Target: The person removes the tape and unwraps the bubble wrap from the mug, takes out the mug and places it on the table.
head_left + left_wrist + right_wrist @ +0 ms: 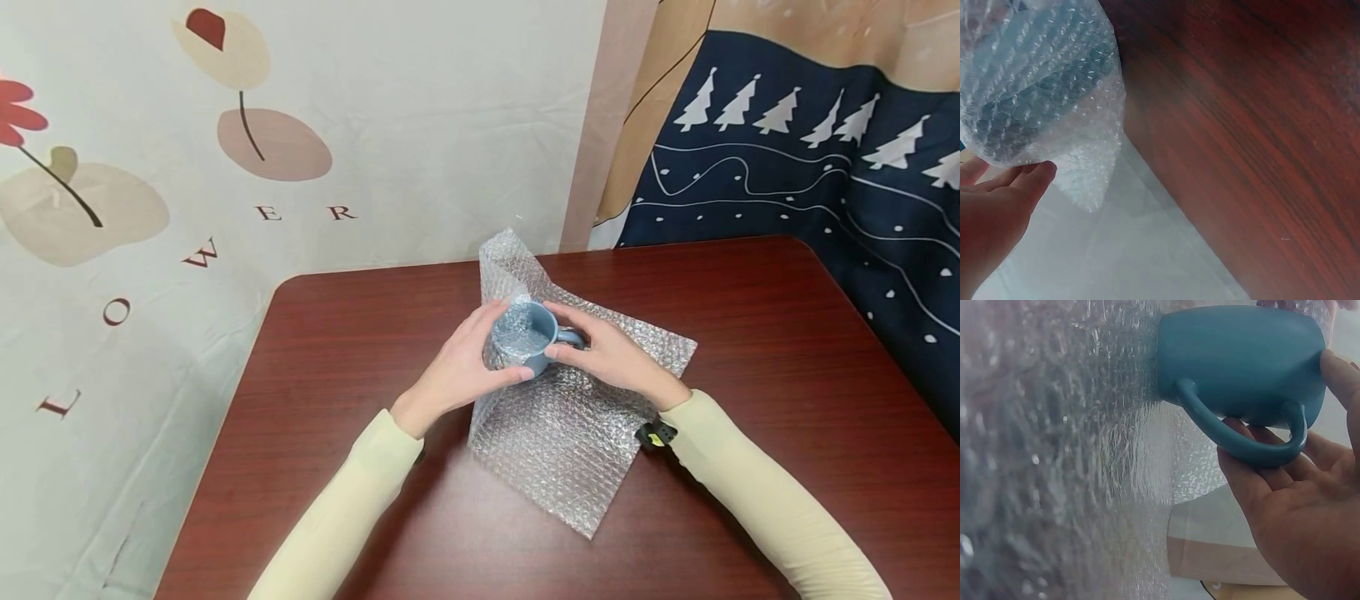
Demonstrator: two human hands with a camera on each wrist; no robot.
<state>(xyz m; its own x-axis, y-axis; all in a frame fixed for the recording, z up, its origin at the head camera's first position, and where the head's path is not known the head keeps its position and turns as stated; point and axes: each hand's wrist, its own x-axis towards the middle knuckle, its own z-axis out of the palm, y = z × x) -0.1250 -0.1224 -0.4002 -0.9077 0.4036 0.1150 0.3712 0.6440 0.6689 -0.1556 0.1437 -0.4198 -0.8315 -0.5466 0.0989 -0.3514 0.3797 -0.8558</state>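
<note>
A blue mug (543, 320) stands upright on a sheet of clear bubble wrap (558, 442), its handle (1235, 442) toward the right. One side of the sheet is folded up around the mug's left wall and over part of its opening. My left hand (461, 362) holds this fold against the mug, thumb at the near side and fingers at the far side. In the left wrist view its fingers (1036, 178) lie along the wrapped wall. My right hand (611, 354) grips the mug at the handle side, thumb near the rim and fingers behind the handle.
The bubble wrap lies on a reddish-brown wooden table (345, 358), with one corner (506, 242) raised toward the back edge. A pale printed cloth (450, 125) hangs behind and at left. A dark blue cloth with white trees (750, 175) hangs at right.
</note>
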